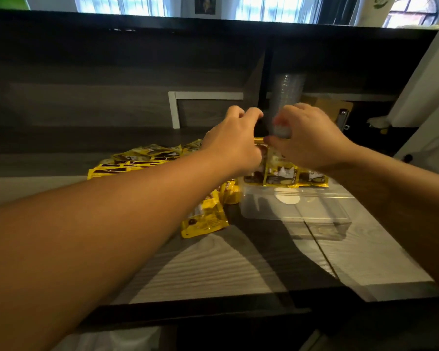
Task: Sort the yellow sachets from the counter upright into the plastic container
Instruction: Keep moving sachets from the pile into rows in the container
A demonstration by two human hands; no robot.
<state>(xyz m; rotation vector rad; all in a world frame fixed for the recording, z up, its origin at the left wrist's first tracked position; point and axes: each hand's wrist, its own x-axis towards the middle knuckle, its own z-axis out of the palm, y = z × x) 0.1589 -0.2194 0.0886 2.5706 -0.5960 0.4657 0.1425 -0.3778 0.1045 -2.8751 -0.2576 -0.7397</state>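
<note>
Two hands over one clear plastic container (297, 211) on a grey counter (213, 269). Left hand (235, 140) and right hand (312, 138) curled, pinching upright yellow sachets (279, 171), roughly four standing inside. Loose sachet pile (142, 160) left, uncountable.

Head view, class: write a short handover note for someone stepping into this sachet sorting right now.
Left hand and right hand: both over the far end of the clear plastic container, fingers curled at the top of the upright yellow sachets; the exact grip is blurred.
Done: a row of sachets stands upright at the container's far end.
Left: a loose pile of yellow sachets lies flat on the grey wood-grain counter to the left, and a few more sachets lie beside the container. Most of the container is unfilled.
</note>
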